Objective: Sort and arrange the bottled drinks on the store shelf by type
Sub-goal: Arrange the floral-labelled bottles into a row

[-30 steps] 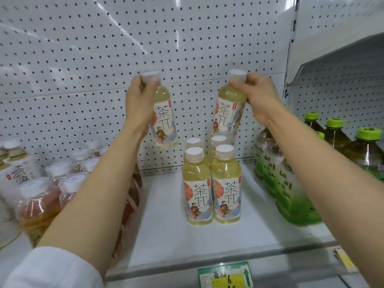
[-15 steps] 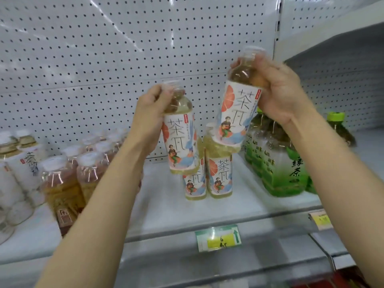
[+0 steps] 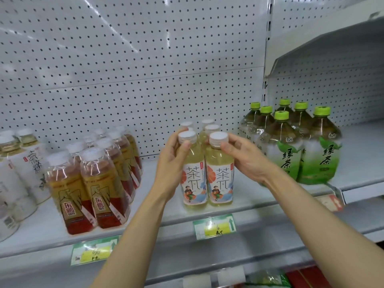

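Hands (image 3: 172,161) grip 2 smooth bottles (image 3: 195,173).

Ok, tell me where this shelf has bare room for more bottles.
Bare shelf lies between the red-labelled pack and the yellow tea bottles both hands grip. Another patch sits right of the green tea bottles. The far left is crowded.

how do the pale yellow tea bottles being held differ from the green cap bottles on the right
The pale yellow white-capped tea bottles are slim with orange-and-blue picture labels; the green-capped green tea bottles are larger, wide-shouldered, with green labels. The left hand and right hand hold the yellow front pair; the green ones stand untouched. Both groups stand upright on the white shelf.
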`<state>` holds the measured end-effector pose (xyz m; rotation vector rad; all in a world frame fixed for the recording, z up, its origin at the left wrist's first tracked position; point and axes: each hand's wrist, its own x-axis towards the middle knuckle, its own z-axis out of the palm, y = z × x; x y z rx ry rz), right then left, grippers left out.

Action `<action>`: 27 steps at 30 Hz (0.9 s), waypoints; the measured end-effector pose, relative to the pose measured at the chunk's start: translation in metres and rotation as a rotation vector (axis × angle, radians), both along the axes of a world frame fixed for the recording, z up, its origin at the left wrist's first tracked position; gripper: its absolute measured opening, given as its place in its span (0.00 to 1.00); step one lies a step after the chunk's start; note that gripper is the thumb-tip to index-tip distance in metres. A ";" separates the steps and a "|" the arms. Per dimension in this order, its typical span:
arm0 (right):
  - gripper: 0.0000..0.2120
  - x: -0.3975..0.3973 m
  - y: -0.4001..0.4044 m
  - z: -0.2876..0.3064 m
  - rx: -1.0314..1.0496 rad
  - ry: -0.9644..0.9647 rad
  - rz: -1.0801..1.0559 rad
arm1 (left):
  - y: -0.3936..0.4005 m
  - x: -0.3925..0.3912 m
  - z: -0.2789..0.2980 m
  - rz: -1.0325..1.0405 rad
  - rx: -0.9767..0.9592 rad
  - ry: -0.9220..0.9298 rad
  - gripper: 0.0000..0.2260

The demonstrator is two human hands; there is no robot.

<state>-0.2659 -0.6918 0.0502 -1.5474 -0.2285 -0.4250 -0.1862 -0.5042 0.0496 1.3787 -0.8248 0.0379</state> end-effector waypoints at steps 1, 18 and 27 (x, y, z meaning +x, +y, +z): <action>0.19 0.001 -0.001 -0.002 0.014 -0.001 0.004 | -0.001 -0.002 -0.002 0.001 -0.007 -0.001 0.15; 0.34 0.001 0.017 -0.067 0.068 0.057 -0.093 | 0.005 -0.009 -0.059 -0.143 0.180 0.051 0.39; 0.36 0.014 0.005 -0.054 0.152 0.101 -0.174 | 0.007 0.021 -0.051 -0.093 0.053 0.314 0.37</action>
